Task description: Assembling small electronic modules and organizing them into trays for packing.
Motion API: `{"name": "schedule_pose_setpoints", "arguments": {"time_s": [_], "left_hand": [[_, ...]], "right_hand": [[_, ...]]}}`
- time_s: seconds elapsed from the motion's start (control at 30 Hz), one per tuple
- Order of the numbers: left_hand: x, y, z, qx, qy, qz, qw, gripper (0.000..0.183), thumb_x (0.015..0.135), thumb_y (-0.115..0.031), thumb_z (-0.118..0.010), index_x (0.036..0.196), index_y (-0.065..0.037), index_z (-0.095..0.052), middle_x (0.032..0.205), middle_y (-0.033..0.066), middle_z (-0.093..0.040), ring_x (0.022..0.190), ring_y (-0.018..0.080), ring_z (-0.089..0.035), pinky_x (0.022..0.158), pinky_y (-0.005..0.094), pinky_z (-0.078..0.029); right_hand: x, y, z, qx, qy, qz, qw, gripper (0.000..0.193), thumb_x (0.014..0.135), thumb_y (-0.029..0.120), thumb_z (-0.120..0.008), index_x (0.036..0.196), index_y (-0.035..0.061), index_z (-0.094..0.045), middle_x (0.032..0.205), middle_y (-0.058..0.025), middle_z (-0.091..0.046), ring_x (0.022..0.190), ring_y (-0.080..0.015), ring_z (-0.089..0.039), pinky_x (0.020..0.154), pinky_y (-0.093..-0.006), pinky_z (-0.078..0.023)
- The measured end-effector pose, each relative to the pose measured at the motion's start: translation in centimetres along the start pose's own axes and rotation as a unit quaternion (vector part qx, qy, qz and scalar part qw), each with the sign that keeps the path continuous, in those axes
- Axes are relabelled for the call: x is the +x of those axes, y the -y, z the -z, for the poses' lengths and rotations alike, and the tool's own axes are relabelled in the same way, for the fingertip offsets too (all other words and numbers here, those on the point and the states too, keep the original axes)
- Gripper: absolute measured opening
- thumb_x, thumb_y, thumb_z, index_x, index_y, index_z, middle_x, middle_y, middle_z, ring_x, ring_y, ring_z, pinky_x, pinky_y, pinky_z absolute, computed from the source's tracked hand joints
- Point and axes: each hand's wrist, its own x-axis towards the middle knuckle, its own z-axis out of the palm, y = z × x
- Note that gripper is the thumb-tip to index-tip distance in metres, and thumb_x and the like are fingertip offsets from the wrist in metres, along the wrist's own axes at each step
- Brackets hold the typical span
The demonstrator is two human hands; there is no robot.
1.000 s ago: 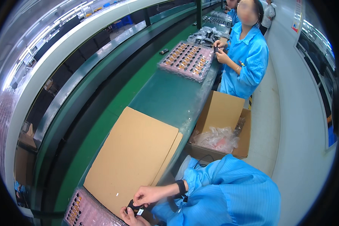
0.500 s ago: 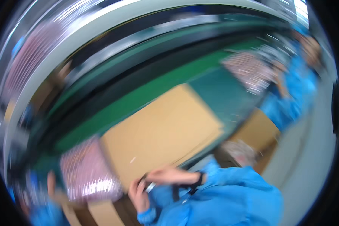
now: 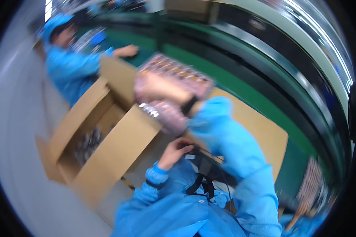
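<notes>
My right hand (image 3: 149,86), smeared by motion, reaches across to the left over a pink plastic tray (image 3: 186,71) with rows of small compartments. Whether its fingers hold anything is hidden by the blur. Below that hand, shiny pink plastic wrapping (image 3: 168,116) hangs at the bench edge. Close to my body, my left hand (image 3: 173,152) has its thumb and fingers curled together at a small dark object (image 3: 188,148), too unclear to name. A black band circles each wrist.
An open cardboard box (image 3: 120,146) with grey clutter inside stands at the left. Flat cardboard (image 3: 261,130) lies on the green bench to the right. A co-worker in blue (image 3: 73,69) sits at the far left; another person's hand (image 3: 302,209) shows at the lower right.
The view has swung to the left, bringing the open box in. My hands, together before, are now apart: the right has reached out over the pink tray while the left stays near my body.
</notes>
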Motion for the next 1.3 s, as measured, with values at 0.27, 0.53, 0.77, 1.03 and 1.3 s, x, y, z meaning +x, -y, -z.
{"name": "schedule_pose_setpoints", "arguments": {"time_s": [0.27, 0.53, 0.77, 1.03, 1.3], "left_hand": [[10.2, 9.4, -10.9, -0.118, 0.099, 0.046, 0.987, 0.049, 0.095, -0.025, -0.061, 0.136, -0.003, -0.046, 0.132, 0.0146, -0.055, 0.117, 0.0265, -0.056, 0.1, 0.0415, -0.048], [12.6, 6.1, -30.4, 0.404, 0.073, -0.284, 0.866, 0.026, 0.087, 0.002, -0.059, 0.112, 0.007, -0.061, 0.109, 0.0178, -0.062, 0.105, 0.0324, -0.057, 0.096, 0.0391, -0.045], [11.4, 4.8, -37.2, 0.365, 0.128, -0.282, 0.878, 0.052, 0.069, 0.015, -0.046, 0.117, 0.007, -0.063, 0.115, 0.0249, -0.061, 0.109, 0.0402, -0.058, 0.099, 0.0436, -0.044], [11.3, 5.4, -37.5, 0.39, 0.116, -0.239, 0.882, 0.058, 0.067, 0.018, -0.05, 0.122, 0.003, -0.063, 0.108, 0.0231, -0.061, 0.098, 0.0382, -0.059, 0.089, 0.0424, -0.048], [10.5, 3.5, -41.7, 0.24, 0.066, -0.083, 0.965, 0.033, 0.083, 0.006, -0.06, 0.115, 0.002, -0.063, 0.104, 0.0159, -0.062, 0.097, 0.0277, -0.061, 0.085, 0.0369, -0.049]], "right_hand": [[-3.6, -18.3, 2.6, -0.005, -0.083, 0.144, 0.986, 0.009, 0.063, 0.008, -0.064, 0.067, 0.0033, -0.07, 0.066, -0.0138, -0.068, 0.063, -0.0284, -0.069, 0.055, -0.0388, -0.054], [-27.8, -33.9, 7.7, 0.154, -0.038, 0.05, 0.986, 0.016, 0.06, 0.009, -0.066, 0.07, -0.0013, -0.072, 0.065, -0.013, -0.069, 0.063, -0.0252, -0.069, 0.054, -0.037, -0.053], [-43.2, -38.8, 8.7, 0.193, -0.062, -0.071, 0.977, 0.018, 0.07, 0.013, -0.069, 0.078, -0.0025, -0.072, 0.069, -0.0129, -0.069, 0.056, -0.0219, -0.064, 0.048, -0.0326, -0.051], [-56.0, -40.2, 6.9, 0.162, -0.132, -0.158, 0.965, 0.013, 0.067, 0.011, -0.061, 0.067, -0.001, -0.067, 0.061, -0.0139, -0.066, 0.051, -0.0239, -0.064, 0.046, -0.0351, -0.051], [-66.0, -40.5, 1.6, -0.127, -0.284, -0.244, 0.919, 0.007, 0.069, 0.01, -0.063, 0.069, 0.0039, -0.064, 0.066, -0.0121, -0.064, 0.062, -0.0295, -0.066, 0.045, -0.0415, -0.047]]}}
